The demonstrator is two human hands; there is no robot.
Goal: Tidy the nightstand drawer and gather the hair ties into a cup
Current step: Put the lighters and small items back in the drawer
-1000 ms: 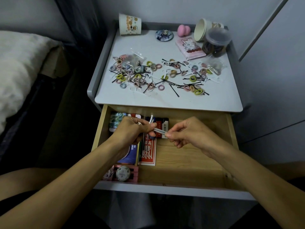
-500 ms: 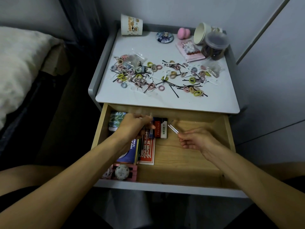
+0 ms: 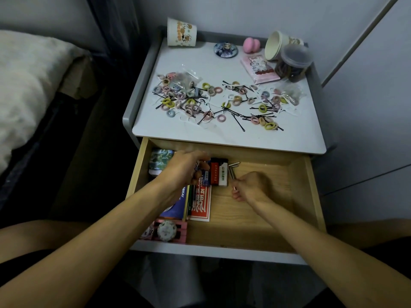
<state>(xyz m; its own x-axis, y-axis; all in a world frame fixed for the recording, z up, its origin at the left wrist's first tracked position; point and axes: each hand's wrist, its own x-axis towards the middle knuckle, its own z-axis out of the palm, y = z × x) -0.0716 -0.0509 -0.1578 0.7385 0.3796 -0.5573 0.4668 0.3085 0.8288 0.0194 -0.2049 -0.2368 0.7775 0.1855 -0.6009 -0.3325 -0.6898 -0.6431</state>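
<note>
A: While the hair ties [image 3: 219, 103] lie scattered on the nightstand top [image 3: 233, 136], beyond both hands, where's the cup [image 3: 181, 33]?
B: Farther back, upside down.
A: The hands?
B: Both in the open drawer [image 3: 255, 221]. The left hand [image 3: 184, 168] curls around small items; the right hand [image 3: 250, 185] pinches a thin metal piece [image 3: 233, 175].

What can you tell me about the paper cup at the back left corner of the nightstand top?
The paper cup looks like thin white paper printed with orange and brown cartoon figures. It appears to stand upside down, its narrower closed base up and its wider end on the nightstand, so nothing can be inside it. It sits at the back left corner of the white top, close to the raised grey rim, apart from the scattered hair ties. Neither hand is near it; both are down in the drawer.
</note>
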